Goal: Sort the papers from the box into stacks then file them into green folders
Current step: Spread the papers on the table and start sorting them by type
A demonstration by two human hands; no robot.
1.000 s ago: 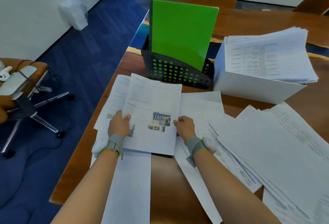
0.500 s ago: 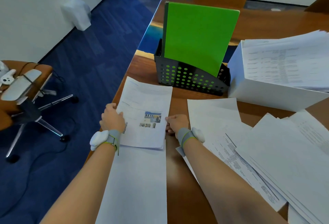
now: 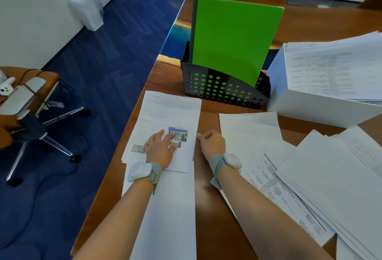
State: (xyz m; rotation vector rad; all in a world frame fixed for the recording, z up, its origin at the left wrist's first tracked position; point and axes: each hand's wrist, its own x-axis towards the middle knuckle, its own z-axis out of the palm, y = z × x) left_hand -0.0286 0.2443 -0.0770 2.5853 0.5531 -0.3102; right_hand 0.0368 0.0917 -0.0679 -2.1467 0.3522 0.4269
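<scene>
A stack of printed sheets (image 3: pixel 169 111) with a small photo and a QR code lies at the table's left edge. My left hand (image 3: pixel 161 148) rests flat on it, fingers spread. Just right of the stack is my right hand (image 3: pixel 211 143), fingers curled, its tip against the stack's right edge; nothing shows in its grasp. Green folders (image 3: pixel 233 38) stand upright in a black perforated file holder (image 3: pixel 223 90) behind the stack. A white box (image 3: pixel 310 106) heaped with printed papers (image 3: pixel 334 69) sits at the right.
Blank sheets (image 3: pixel 250 131) and fanned printed papers (image 3: pixel 310 187) cover the table's right side. Another white sheet (image 3: pixel 167 208) lies under my left forearm. Off the table's left edge (image 3: pixel 115 168) are blue carpet, an office chair (image 3: pixel 26 111) and a floor cable.
My left hand has moved from the stack's left edge onto its top and flattened. The right hand stays at the right edge. The stack now lies squared on the table.
</scene>
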